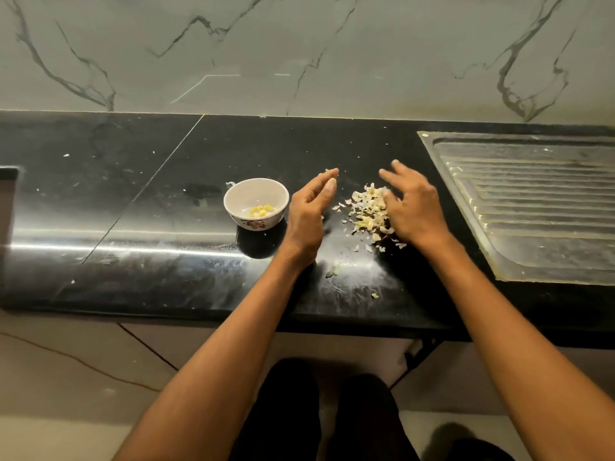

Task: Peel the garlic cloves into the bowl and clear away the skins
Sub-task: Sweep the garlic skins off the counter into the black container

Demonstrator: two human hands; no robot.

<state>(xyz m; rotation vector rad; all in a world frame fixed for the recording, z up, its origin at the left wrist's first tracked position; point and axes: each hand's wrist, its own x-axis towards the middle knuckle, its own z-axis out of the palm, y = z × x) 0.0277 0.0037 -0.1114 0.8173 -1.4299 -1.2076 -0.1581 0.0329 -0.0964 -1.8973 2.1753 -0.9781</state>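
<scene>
A small white bowl (pixel 255 203) with a flower print stands on the black counter and holds several peeled yellow garlic cloves (pixel 262 210). To its right lies a heap of pale garlic skins (pixel 368 212). My left hand (pixel 311 212) stands on edge between the bowl and the heap, fingers straight, holding nothing. My right hand (pixel 414 207) rests against the right side of the heap with fingers spread and slightly blurred. Both palms face the skins from either side.
Loose skin flakes (pixel 333 271) lie scattered nearer the counter's front edge. A steel sink drainboard (pixel 532 207) is set into the black counter (pixel 166 194) at the right. A marble wall rises behind. My legs and the floor show below the counter edge.
</scene>
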